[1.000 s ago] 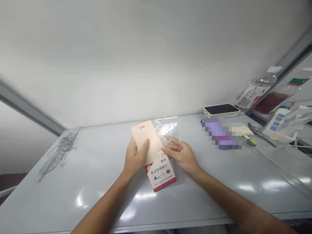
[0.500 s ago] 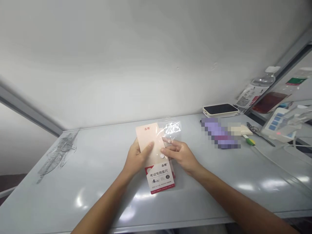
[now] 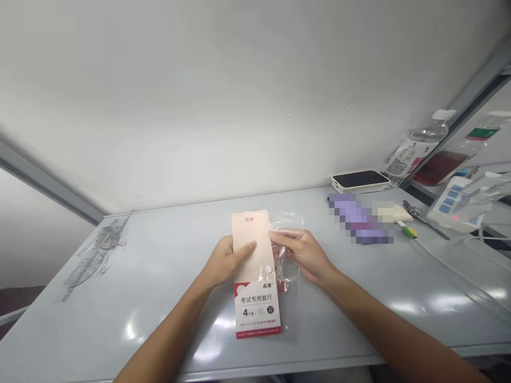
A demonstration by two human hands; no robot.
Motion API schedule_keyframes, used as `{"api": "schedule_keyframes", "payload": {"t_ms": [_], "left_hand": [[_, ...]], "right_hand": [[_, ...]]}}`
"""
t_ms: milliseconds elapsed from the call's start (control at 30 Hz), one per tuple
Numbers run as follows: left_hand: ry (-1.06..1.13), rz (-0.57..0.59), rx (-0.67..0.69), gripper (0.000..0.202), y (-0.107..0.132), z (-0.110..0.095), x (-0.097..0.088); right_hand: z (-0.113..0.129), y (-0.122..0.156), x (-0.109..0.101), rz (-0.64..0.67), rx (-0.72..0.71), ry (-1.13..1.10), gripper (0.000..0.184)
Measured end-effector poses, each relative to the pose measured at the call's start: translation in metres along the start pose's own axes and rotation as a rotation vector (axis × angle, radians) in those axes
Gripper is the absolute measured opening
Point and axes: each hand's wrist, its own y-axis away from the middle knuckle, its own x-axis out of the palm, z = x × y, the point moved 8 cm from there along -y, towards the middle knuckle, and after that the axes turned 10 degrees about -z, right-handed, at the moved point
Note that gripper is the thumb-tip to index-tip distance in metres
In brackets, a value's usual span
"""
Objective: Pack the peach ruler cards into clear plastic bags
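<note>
Above the desk, my left hand [image 3: 229,260] grips a pale pink ruler-set pouch [image 3: 252,234], its thumb lying across the front. The lower part of the pouch is a white label with red trim [image 3: 257,311], printed with Chinese characters and the numbers 4 and 20. A white round dot is on the pouch just above the label. Behind and to the right of the pouch hangs a clear plastic bag [image 3: 291,219]. My right hand [image 3: 309,255] pinches this bag near the pouch's right edge. Something reddish shows through the plastic, partly hidden.
A phone [image 3: 361,180] rests on a white box at the back right. A blurred purple item [image 3: 357,218], scissors [image 3: 427,221], a cable [image 3: 451,268] and a power strip [image 3: 455,202] lie farther right. Bottles [image 3: 423,143] stand in the corner. A drawing [image 3: 98,250] marks the left desktop.
The pouch has come lower and nearer to me and stands straighter. My right hand has shifted slightly right, with more of the plastic bag spread out beside the pouch.
</note>
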Motion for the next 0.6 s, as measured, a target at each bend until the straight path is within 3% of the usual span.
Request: {"api": "schedule_keyframes", "payload": {"t_ms": [400,600], "left_hand": [[-0.077,0.093,0.006,0.037,0.0011,0.0007,0.0025],[-0.083,0.164,0.033,0.038,0.0003,-0.0034,-0.0001]], "right_hand": [[-0.0084,-0.0019,0.0043,0.081,0.045,-0.018,0.029],[-0.0087,0.0011,0.0034,0.021,0.094,-0.093,0.029]]}}
